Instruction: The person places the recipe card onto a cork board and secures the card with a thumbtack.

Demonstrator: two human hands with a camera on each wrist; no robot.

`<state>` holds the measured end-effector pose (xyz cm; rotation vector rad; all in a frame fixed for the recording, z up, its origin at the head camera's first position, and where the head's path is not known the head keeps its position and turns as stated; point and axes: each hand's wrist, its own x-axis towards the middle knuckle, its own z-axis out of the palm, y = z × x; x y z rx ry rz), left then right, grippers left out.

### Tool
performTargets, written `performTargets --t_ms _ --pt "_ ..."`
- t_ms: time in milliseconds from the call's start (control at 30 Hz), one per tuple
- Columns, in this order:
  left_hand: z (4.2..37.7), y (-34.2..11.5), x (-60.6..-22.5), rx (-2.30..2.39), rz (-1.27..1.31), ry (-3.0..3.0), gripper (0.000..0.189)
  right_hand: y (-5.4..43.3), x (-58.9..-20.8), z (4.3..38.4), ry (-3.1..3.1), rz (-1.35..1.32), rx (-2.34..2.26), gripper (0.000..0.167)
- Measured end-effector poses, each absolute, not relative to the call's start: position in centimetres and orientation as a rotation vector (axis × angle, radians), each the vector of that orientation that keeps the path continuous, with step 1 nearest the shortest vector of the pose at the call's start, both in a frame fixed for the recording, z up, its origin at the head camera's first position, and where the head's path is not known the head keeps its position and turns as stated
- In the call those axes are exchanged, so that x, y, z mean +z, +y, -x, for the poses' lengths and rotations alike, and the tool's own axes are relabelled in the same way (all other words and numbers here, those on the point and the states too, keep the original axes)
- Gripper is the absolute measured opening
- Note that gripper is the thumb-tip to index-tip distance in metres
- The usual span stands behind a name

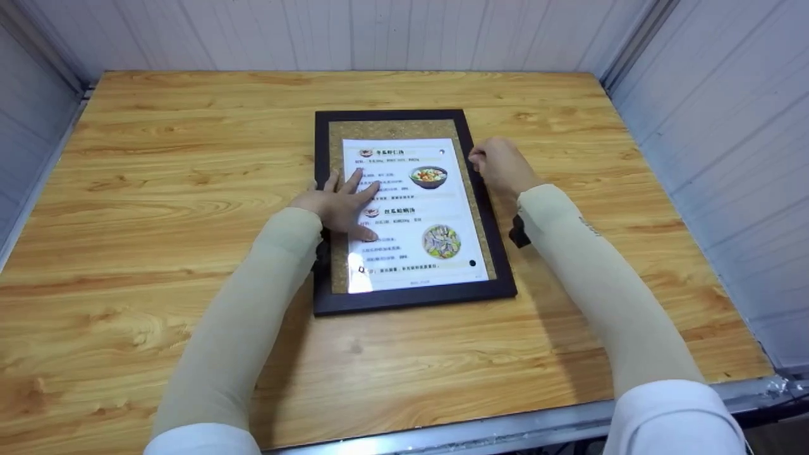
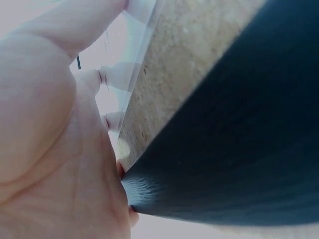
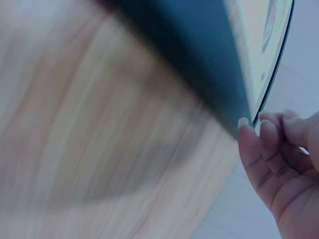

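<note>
A laminated recipe sheet (image 1: 404, 253) with printed text and two food pictures lies on a cork board (image 1: 395, 129) in a black frame (image 1: 411, 300). My left hand (image 1: 341, 205) rests across the sheet's left side with fingers spread, its palm over the frame's left bar. At the frame's right bar, my right hand (image 1: 502, 167) has its fingers curled. Its thumb and fingertip pinch a tiny purple thing (image 3: 280, 121), mostly hidden by the fingers. Small round spots sit near the sheet's corners: a black one (image 1: 473, 263) at lower right and a pale one (image 1: 442, 151) at upper right.
The framed board lies on a wood-grain table (image 1: 189, 164). Pale panel walls (image 1: 379, 35) rise behind it and at both sides. A metal rail (image 1: 442, 439) runs along the table's near edge. A black wrist device (image 1: 519, 232) shows under the right sleeve.
</note>
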<state>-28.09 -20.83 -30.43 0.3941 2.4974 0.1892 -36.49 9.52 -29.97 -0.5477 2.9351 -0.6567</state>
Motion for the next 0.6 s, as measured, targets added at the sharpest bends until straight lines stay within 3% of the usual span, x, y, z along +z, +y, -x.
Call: performTargets --t_ms 600 --pt "26.9 -19.9 -30.8 0.224 -0.315 2.497 0.102 1.0 -29.4 36.1 2.868 0.748 -0.867 0.026"
